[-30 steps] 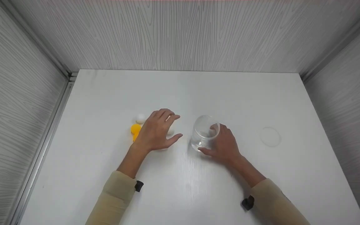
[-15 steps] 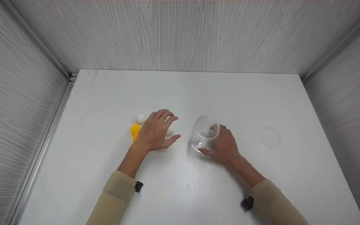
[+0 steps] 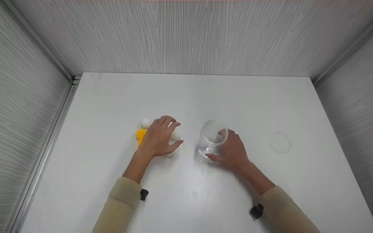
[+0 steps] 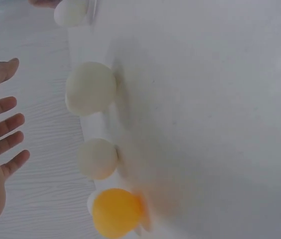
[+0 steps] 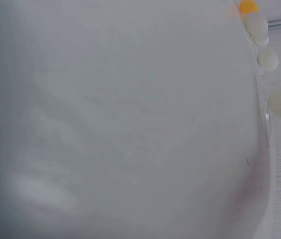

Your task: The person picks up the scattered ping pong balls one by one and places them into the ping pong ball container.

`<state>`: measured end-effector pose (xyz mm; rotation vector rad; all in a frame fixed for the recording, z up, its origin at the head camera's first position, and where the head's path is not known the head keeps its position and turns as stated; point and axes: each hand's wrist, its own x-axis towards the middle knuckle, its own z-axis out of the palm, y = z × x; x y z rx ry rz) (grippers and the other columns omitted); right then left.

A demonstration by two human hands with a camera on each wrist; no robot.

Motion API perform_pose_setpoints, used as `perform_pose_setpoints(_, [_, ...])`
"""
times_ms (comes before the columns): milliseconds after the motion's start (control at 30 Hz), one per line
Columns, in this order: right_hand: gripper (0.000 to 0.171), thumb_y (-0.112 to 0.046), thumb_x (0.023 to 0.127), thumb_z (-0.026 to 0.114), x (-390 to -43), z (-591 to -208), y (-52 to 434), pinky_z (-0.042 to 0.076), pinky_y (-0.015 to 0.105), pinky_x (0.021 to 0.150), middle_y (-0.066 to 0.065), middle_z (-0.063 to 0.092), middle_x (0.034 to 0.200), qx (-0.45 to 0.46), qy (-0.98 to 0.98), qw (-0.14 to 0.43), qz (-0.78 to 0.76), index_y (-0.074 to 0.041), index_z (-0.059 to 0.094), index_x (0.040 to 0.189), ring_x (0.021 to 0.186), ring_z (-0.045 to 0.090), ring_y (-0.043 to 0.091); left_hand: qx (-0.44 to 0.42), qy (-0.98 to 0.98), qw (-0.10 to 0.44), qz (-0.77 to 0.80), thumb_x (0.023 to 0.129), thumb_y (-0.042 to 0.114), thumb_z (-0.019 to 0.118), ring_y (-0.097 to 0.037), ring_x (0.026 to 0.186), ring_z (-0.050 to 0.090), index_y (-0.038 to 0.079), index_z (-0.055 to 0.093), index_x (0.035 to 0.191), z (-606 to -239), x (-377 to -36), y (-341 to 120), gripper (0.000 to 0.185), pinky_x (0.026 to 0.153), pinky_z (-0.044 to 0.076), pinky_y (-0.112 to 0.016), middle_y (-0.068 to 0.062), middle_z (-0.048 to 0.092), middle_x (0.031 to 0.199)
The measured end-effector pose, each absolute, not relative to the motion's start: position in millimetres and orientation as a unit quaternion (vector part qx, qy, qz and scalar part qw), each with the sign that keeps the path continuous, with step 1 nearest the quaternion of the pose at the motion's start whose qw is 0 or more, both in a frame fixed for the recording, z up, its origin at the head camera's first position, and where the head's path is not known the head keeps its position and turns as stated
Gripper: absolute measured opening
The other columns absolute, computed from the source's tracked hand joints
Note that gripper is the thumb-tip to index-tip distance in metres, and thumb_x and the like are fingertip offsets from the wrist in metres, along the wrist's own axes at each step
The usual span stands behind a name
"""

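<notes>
My left hand (image 3: 161,135) hovers over a cluster of small balls on the white table (image 3: 186,97), its fingers spread and straight in the left wrist view (image 4: 1,142), holding nothing. A white ball (image 3: 175,134) lies by its fingertips, another white ball (image 3: 146,123) and an orange ball (image 3: 140,133) lie to its left. The left wrist view shows two white balls (image 4: 90,88) (image 4: 97,158) and the orange ball (image 4: 116,211) in a row. My right hand (image 3: 233,150) grips an upright clear cup (image 3: 211,137) from its right side.
A clear round lid (image 3: 279,141) lies flat on the table to the right of the cup. Grey wood-grain walls (image 3: 186,35) enclose the table on the left, back and right. The right wrist view is mostly filled by the blurred cup wall (image 5: 130,124).
My left hand has sunk and drawn slightly back over the balls, its fingers bending down toward the white ball. The right hand and the cup have stayed put.
</notes>
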<state>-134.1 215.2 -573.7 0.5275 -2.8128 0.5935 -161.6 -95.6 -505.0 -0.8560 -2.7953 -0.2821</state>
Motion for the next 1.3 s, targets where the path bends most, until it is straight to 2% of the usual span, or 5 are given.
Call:
perform_pose_setpoints(700, [0.090,-0.063,0.070,0.083,-133,-570,214,0.053,0.052,0.097,0.015,0.064,0.122,0.181,-0.954,0.114,0.211,0.002,0.057,0.126,0.112,0.061,0.037,-0.264,-0.957,0.069,-0.102,0.095,0.046,0.072,-0.032,0.131,0.059,0.012,0.064,0.136,-525,-165,-94,0.055,0.118,0.049,-0.047,-0.013,0.065,0.137])
perform_pose_setpoints(1300, [0.091,-0.062,0.073,0.084,-133,-575,216,0.054,0.052,0.102,0.016,0.064,0.124,0.192,-0.950,0.125,0.212,0.003,0.056,0.129,0.117,0.061,0.037,-0.258,-0.962,0.063,-0.072,0.099,0.045,0.066,-0.032,0.130,0.060,0.011,0.064,0.137,-535,-171,-92,0.050,0.114,0.051,-0.048,-0.013,0.067,0.136])
